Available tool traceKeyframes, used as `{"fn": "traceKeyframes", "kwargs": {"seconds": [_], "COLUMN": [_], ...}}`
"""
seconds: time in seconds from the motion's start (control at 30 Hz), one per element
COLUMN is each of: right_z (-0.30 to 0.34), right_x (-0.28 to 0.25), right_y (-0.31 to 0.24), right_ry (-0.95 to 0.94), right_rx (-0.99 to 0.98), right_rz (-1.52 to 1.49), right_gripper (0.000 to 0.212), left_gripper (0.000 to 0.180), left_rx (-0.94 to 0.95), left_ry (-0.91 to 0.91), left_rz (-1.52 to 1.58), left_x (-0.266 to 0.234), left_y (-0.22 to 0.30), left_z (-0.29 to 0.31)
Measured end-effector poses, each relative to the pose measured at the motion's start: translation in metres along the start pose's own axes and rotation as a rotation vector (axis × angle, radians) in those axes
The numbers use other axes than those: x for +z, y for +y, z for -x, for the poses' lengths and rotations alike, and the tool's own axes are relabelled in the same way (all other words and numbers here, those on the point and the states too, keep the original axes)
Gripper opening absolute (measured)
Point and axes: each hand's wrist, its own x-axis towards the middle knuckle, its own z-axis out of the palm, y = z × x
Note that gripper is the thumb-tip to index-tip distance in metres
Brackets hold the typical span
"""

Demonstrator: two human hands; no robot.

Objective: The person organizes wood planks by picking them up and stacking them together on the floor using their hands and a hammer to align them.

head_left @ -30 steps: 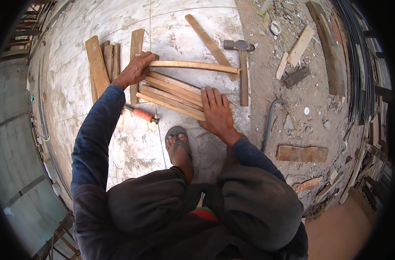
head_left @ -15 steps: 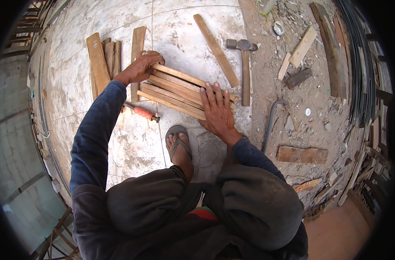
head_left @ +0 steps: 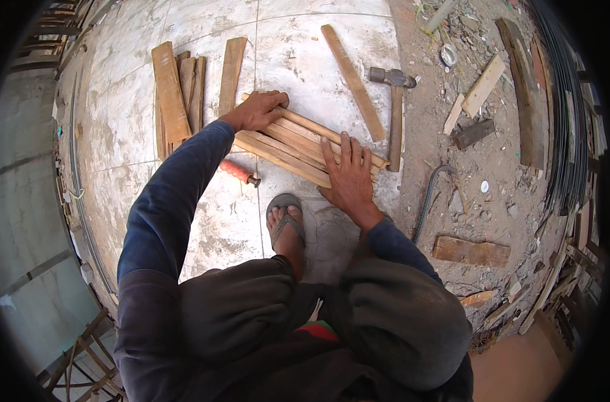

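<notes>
A bundle of wooden slats (head_left: 298, 143) lies side by side on the tiled slab in front of my feet, slanting down to the right. My left hand (head_left: 258, 111) is closed over the far-left end of the bundle, its fingers curled on the top slat. Flat on the right end rests my right hand (head_left: 350, 171), fingers stretched out and slightly apart. Just below the left forearm lies a red-handled tool (head_left: 236, 172); the arm hides its other end. Right of the bundle is a hammer (head_left: 394, 100) with its head pointing away from me.
Several boards (head_left: 171, 90) lie stacked at the left, beside a single board (head_left: 232, 74). Another thin board (head_left: 354, 82) slants beyond my right hand. Rubble ground (head_left: 472, 201) on the right holds wood offcuts (head_left: 471, 251), a bent metal bar (head_left: 431, 194) and dark rods (head_left: 565, 127).
My left hand has shifted slightly right, further over the slats' end. My right hand stays flat on the bundle. The whole view has shifted, so everything appears a little further right.
</notes>
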Motion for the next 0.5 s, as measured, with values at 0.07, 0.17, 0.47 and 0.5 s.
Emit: {"fn": "traceKeyframes", "kwargs": {"seconds": [0.07, 0.17, 0.47, 0.5], "right_z": [0.0, -0.004, -0.006, -0.007], "right_x": [-0.003, -0.002, -0.007, -0.006], "right_y": [0.001, 0.001, 0.002, 0.002], "right_ry": [-0.005, -0.012, 0.029, 0.03], "right_rx": [0.014, 0.021, 0.013, 0.007], "right_rz": [0.024, 0.049, -0.004, -0.017], "right_gripper": [0.115, 0.119, 0.114, 0.114], "left_gripper": [0.03, 0.036, 0.045, 0.047], "left_rx": [0.036, 0.012, -0.182, -0.261], "left_ry": [0.026, 0.081, 0.525, 0.631], "left_rz": [-0.242, -0.336, -0.545, -0.557], "left_x": [0.009, 0.017, 0.017, 0.011], "left_y": [0.011, 0.018, 0.006, -0.004], "left_z": [-0.003, -0.002, 0.015, 0.023]}}
